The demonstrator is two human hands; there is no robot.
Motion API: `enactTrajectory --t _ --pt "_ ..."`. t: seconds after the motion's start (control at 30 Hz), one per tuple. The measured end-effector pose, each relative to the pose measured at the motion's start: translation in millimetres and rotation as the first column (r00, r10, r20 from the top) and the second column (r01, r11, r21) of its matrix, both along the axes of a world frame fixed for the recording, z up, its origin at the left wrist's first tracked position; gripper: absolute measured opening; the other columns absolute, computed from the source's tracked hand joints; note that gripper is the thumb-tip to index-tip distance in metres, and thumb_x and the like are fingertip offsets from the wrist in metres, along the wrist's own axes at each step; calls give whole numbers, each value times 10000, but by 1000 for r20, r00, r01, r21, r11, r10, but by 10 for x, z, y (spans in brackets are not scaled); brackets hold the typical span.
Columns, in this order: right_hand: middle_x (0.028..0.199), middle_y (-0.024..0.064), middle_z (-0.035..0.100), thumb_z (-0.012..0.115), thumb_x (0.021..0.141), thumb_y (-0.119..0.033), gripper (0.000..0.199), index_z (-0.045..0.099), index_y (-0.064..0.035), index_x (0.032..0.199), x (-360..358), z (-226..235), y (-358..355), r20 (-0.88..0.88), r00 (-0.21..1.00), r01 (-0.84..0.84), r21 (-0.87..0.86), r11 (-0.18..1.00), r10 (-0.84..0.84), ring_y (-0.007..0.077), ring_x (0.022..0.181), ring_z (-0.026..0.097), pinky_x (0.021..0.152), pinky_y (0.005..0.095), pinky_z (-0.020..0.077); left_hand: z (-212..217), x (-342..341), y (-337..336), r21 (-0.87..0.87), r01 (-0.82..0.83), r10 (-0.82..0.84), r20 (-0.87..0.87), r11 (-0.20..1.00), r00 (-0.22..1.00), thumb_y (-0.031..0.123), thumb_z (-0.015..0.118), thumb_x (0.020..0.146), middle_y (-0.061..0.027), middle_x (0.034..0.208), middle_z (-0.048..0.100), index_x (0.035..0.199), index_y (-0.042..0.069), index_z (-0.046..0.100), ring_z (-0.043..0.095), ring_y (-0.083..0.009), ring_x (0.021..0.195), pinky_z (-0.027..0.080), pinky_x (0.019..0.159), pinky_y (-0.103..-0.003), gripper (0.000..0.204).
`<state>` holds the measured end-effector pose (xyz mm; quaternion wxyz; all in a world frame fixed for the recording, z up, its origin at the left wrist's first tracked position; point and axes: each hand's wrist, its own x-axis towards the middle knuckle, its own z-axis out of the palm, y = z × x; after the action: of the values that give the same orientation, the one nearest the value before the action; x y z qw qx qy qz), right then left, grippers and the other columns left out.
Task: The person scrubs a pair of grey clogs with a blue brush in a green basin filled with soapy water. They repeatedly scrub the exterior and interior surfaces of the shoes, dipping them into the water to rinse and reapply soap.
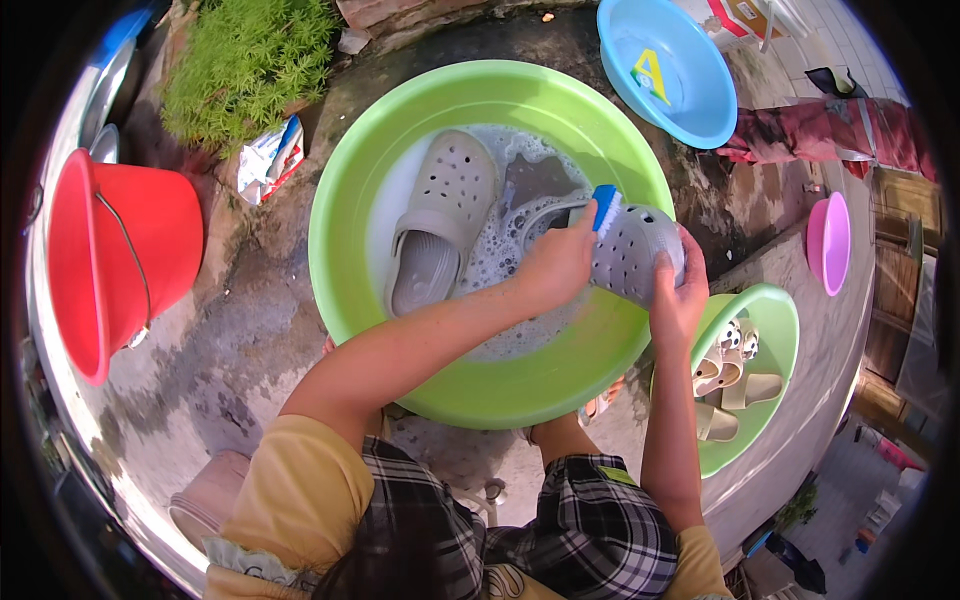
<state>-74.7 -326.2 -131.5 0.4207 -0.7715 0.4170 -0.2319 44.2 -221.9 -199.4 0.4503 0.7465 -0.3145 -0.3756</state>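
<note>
A large green basin in front of me contains foamy, cloudy water. My left hand grips a small blue scrub brush; its white bristles press against a grey clog with holes in its upper. On the clog's right side, my right hand clasps it above the water. Part of that clog is hidden behind my left hand. A second grey clog rests in the suds to the left, its opening toward me.
A red bucket stands at left, near a crumpled packet and a green plant. To the right are a blue basin, a pink basin and a light green basin holding several shoes.
</note>
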Motion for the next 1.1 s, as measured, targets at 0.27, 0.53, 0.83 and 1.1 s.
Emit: enactTrajectory --t 0.27,0.53,0.83,1.1 --pt "1256 150 565 810 671 -117 722 520 -12 1323 -333 -101 -40 -69 985 -163 -31 986 161 261 1103 579 964 381 467 13 -71 272 -244 158 -130 128 957 983 151 479 991 -247 832 641 1488 62 339 632 -433 768 491 699 -472 525" --pt "1261 144 543 742 679 -67 722 485 -4 1352 -446 -113 -66 -97 985 -141 5 990 140 271 1164 545 1023 394 423 155 -280 304 -476 177 -139 114 862 984 137 481 971 -236 781 644 1456 1 359 621 -420 719 481 672 -503 518" --pt "1273 136 553 703 731 -61 672 467 28 1353 -392 -130 -30 65 995 68 197 978 -82 233 1161 555 1022 367 429 142 -425 241 -325 127 -92 121 937 988 186 481 986 -239 759 632 1477 82 369 627 -423 696 492 641 -505 514" --pt "1293 163 548 685 800 -45 668 406 53 1399 -141 -40 176 169 972 108 301 947 -165 222 1156 550 1006 344 438 199 -428 225 -199 64 -53 60 978 997 212 506 982 -252 760 632 1484 86 363 626 -437 711 483 671 -511 537"
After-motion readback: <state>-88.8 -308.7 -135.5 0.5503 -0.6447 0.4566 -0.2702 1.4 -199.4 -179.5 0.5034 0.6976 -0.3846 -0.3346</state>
